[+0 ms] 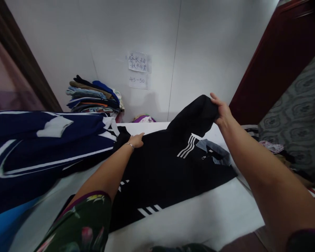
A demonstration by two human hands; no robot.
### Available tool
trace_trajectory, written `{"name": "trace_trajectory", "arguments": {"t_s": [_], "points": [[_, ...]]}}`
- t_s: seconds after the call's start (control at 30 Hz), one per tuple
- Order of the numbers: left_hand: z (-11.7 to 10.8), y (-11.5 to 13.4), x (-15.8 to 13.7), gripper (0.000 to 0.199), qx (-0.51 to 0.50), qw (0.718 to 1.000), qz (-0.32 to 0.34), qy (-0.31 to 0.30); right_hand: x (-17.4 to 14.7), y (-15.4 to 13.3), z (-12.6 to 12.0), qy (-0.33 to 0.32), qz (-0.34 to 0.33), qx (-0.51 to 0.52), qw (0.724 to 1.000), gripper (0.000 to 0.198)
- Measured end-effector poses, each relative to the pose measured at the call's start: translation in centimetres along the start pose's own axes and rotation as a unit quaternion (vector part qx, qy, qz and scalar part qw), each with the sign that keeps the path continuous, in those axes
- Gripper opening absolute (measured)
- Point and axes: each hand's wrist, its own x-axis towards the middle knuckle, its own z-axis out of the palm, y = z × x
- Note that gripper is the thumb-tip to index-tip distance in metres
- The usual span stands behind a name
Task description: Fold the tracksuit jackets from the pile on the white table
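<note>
A black jacket (157, 161) with white stripes and a grey collar lies spread over the white table, its collar end to the right. My right hand (222, 109) is closed on black cloth at the far side and holds that part raised above the table. At the far left edge of the jacket, my left hand (136, 140) is closed at the fabric, one finger pointing outward; its other fingers are partly hidden. Just left of that hand lies a navy garment (49, 147) with white stripes.
Folded clothes (91, 96) are stacked against the wall at the back left. A purple bundle (144, 118) sits behind the table. Handwritten paper signs (138, 63) hang on the wall. Bare white tabletop (199, 217) shows at the front; more clothes (273, 147) lie at the right.
</note>
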Motion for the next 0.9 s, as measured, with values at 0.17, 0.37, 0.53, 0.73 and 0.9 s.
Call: {"name": "trace_trajectory", "arguments": {"t_s": [0.17, 0.37, 0.53, 0.73, 0.9], "points": [[-2.1, -0.2, 0.4, 0.047, 0.057, 0.998, 0.005, -0.008, -0.2, -1.8, -0.8, 0.022, -0.004, 0.010, 1.000, 0.057], [-5.0, -0.3, -2.1, 0.037, 0.112, 0.992, 0.035, 0.048, -4.1, -4.2, -3.2, 0.102, 0.009, 0.045, 0.994, 0.051], [-5.3, -0.8, -6.4, 0.032, 0.145, 0.979, 0.088, 0.115, -11.7, -3.4, -8.4, 0.140, -0.008, 0.006, 0.990, 0.045], [-4.3, -1.9, -12.5, 0.025, 0.178, 0.963, 0.130, 0.157, -20.7, 0.7, -14.7, 0.194, 0.140, -0.071, 0.968, 0.042], [0.8, -1.4, -18.0, 0.027, 0.088, 0.978, 0.184, 0.050, -23.0, 3.1, -16.7, 0.151, 0.225, -0.128, 0.954, 0.042]]}}
